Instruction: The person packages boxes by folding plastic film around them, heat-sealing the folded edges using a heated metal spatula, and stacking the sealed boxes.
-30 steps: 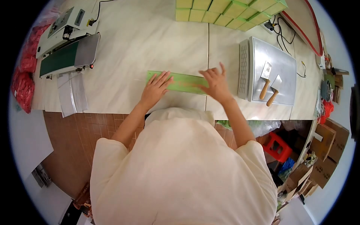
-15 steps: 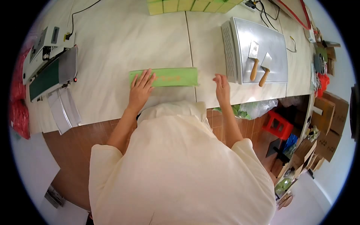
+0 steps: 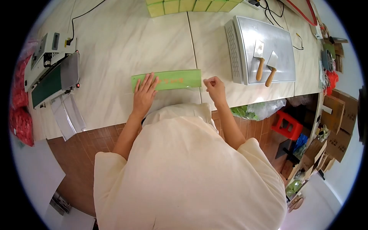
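A long, flat green box [image 3: 179,79] with orange lettering lies crosswise on the table in front of me. My left hand [image 3: 144,91] rests flat on its left part, fingers stretched out and slightly spread. Just off the box's right end is my right hand [image 3: 216,89], closed, with thumb and forefinger pinched together. Whatever is between those fingertips, if anything, is too small to make out.
A metal-topped machine [image 3: 283,57] at the right carries two wooden-handled scrapers [image 3: 270,72]. A white machine with a green belt [image 3: 46,87] stands at the left, near a clear plastic piece [image 3: 68,115]. Several green boxes [image 3: 188,5] are stacked at the back.
My right hand has moved left, closer to the box's right end, and its fingers have closed into a pinch. The left hand stays on the box.
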`<state>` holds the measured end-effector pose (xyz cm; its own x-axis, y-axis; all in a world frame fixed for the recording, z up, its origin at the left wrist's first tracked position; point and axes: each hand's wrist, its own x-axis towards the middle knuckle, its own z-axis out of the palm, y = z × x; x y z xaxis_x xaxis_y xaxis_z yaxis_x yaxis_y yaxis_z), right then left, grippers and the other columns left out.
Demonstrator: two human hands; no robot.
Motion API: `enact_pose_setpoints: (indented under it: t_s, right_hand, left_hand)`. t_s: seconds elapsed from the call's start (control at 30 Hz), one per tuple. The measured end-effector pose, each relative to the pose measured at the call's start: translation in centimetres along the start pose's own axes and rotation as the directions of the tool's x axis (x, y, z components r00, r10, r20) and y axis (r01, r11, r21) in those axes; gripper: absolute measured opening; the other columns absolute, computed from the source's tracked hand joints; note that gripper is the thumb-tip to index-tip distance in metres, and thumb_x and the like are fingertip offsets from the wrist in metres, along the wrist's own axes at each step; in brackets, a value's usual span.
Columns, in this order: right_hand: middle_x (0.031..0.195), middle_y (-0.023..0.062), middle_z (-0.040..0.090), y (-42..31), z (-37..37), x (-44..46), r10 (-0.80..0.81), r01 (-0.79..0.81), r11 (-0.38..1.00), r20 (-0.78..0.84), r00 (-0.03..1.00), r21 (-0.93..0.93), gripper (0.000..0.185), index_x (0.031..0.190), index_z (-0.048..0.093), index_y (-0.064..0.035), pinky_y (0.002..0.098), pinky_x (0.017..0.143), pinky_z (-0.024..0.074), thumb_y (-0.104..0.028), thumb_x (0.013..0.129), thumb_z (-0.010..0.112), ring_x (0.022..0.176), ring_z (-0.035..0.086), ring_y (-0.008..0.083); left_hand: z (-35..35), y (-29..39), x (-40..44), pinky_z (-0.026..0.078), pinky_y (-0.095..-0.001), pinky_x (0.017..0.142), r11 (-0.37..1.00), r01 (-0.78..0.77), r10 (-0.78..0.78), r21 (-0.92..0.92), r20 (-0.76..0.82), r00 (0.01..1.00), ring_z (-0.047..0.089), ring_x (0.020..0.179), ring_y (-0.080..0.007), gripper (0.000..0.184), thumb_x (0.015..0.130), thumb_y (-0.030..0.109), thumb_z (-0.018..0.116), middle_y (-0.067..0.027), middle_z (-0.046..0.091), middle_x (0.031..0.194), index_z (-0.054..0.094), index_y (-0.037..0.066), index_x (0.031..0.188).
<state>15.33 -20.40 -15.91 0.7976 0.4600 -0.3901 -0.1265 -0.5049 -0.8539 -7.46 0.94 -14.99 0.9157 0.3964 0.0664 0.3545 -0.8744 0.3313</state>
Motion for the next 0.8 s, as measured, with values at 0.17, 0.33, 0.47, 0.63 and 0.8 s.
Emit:
enact_pose_setpoints:
  t_s: [0.17,0.33,0.47,0.63,0.8]
  right_hand:
    - [0.065,0.0054,0.059,1.1,-2.4,-0.1,0.171,-0.136,0.979,-0.246,0.954,0.152,0.024,0.085,0.060,0.0005,0.0279,0.050,0.0431,-0.022,0.090,0.068,0.054,0.054,0.0122]
    - [0.087,0.0067,0.067,-1.7,-3.0,-0.2,0.258,-0.187,0.900,-0.137,0.956,0.394,0.044,0.102,0.062,0.0001,0.0291,0.072,0.0453,-0.043,0.094,0.060,0.077,0.057,0.0133]
    - [0.099,0.0059,0.069,-2.8,-0.2,-0.3,0.225,-0.223,0.967,-0.001,0.974,0.125,0.051,0.102,0.066,-0.0024,0.0304,0.089,0.0412,-0.051,0.090,0.063,0.094,0.059,0.0148]
    - [0.086,0.0047,0.067,-1.0,0.4,1.0,0.118,-0.104,0.955,-0.033,0.992,0.276,0.037,0.091,0.068,0.0012,0.0272,0.078,0.0456,-0.036,0.089,0.070,0.084,0.059,0.0128]
    - [0.088,0.0049,0.068,1.1,-0.7,1.4,0.052,0.012,0.973,-0.272,0.961,0.229,0.028,0.094,0.067,0.0006,0.0271,0.078,0.0458,-0.027,0.093,0.064,0.083,0.059,0.0141]
  left_hand:
    - [0.1,-0.2,0.1,0.028,-0.0445,0.115,1.000,-0.015,0.015,0.016,-0.012,1.000,0.036,0.141,-0.0183,0.066,0.084,0.015,0.069,-0.0009,0.038,0.154,0.045,0.018,0.145]
    - [0.0,-0.2,0.1,0.028,-0.0449,0.115,1.000,-0.024,0.024,0.013,-0.007,1.000,0.036,0.141,-0.0186,0.066,0.083,0.013,0.069,-0.0016,0.038,0.154,0.045,0.018,0.145]
    - [0.1,-0.3,0.1,0.027,-0.0451,0.116,1.000,-0.023,0.023,0.012,0.004,1.000,0.035,0.142,-0.0191,0.065,0.084,0.014,0.068,-0.0022,0.037,0.154,0.045,0.017,0.145]
    - [-0.4,0.1,0.1,0.026,-0.0454,0.116,1.000,0.002,-0.003,0.029,0.032,0.999,0.034,0.142,-0.0193,0.063,0.085,0.014,0.067,-0.0020,0.037,0.155,0.045,0.017,0.145]
    - [0.0,0.0,0.0,0.026,-0.0457,0.116,1.000,-0.001,0.001,0.016,0.026,1.000,0.034,0.142,-0.0191,0.064,0.086,0.013,0.066,-0.0016,0.036,0.155,0.044,0.017,0.146]
